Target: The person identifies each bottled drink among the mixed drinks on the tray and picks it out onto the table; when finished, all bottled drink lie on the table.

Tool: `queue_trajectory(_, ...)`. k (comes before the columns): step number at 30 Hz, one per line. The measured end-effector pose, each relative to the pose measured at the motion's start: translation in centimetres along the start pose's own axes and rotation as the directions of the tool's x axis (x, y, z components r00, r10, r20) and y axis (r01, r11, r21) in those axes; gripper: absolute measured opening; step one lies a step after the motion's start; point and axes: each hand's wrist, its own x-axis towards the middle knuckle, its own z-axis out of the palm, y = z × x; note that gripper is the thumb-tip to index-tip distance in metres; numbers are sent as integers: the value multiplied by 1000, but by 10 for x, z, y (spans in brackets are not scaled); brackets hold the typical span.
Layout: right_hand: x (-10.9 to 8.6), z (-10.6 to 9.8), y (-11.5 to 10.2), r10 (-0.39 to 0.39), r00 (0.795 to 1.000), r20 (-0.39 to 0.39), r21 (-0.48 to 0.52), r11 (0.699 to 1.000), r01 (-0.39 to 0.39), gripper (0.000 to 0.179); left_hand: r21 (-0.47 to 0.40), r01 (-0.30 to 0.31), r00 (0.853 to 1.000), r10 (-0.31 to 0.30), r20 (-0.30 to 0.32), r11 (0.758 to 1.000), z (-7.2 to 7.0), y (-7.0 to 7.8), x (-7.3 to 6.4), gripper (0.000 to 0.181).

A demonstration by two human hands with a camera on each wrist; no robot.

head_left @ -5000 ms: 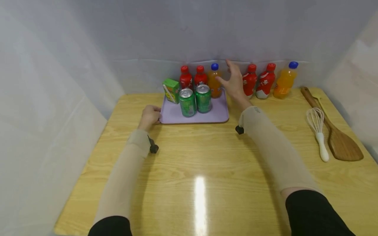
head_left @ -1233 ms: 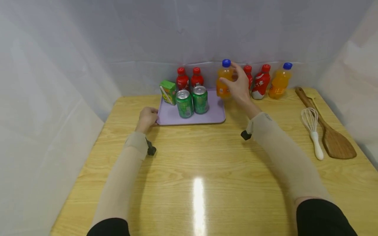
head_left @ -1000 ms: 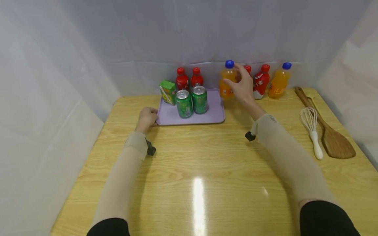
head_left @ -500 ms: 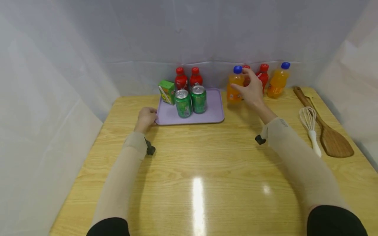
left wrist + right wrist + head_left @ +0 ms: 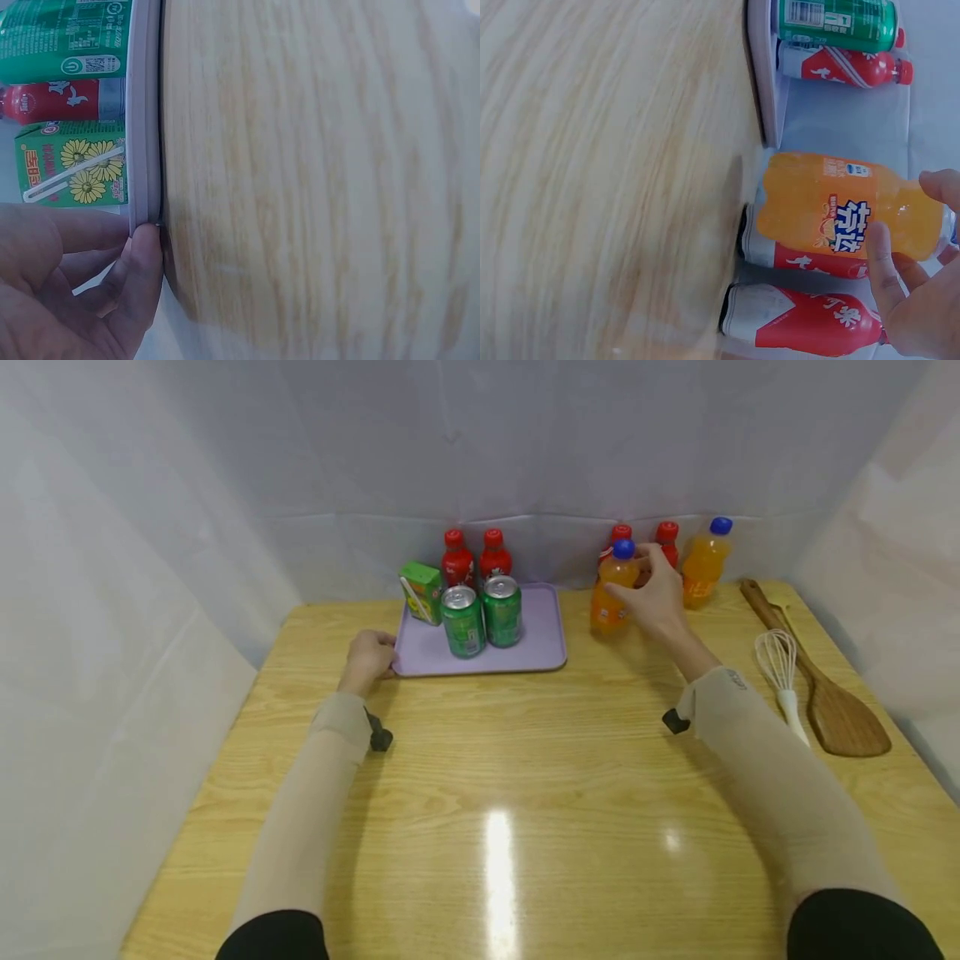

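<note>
My right hand [image 5: 660, 599] grips an orange soda bottle [image 5: 609, 603] with a blue cap, thumb on the near side and fingers behind its neck. The bottle is right of the lilac tray [image 5: 551, 639], overlapping a red bottle [image 5: 620, 532] behind it. In the right wrist view the soda bottle [image 5: 817, 202] shows its label, close above the table. My left hand [image 5: 368, 658] pinches the tray's front left corner, as the left wrist view shows at the tray rim [image 5: 145, 120]. On the tray stand two green cans [image 5: 464, 631], a green juice carton [image 5: 422, 592] and two red bottles [image 5: 457, 564].
Along the back wall, another red bottle [image 5: 667, 539] and a second orange soda bottle [image 5: 705, 568] stand right of my right hand. A white whisk [image 5: 780, 668] and a wooden spatula [image 5: 843, 718] lie at the table's right side. A white sheet [image 5: 480, 443] hangs behind.
Five seconds ago the orange soda bottle stood on the tray with my right hand open beside it. The hand has since lifted it off, rightward and nearer me. My left hand stays at the tray.
</note>
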Motion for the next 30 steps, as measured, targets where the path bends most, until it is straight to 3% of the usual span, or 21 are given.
queue_trajectory(30, -4, -11, 17, 64, 998, 12, -16, 998, -64, 71, 2, 3, 1000, -3, 6, 1000, 1, -1, 4, 48)
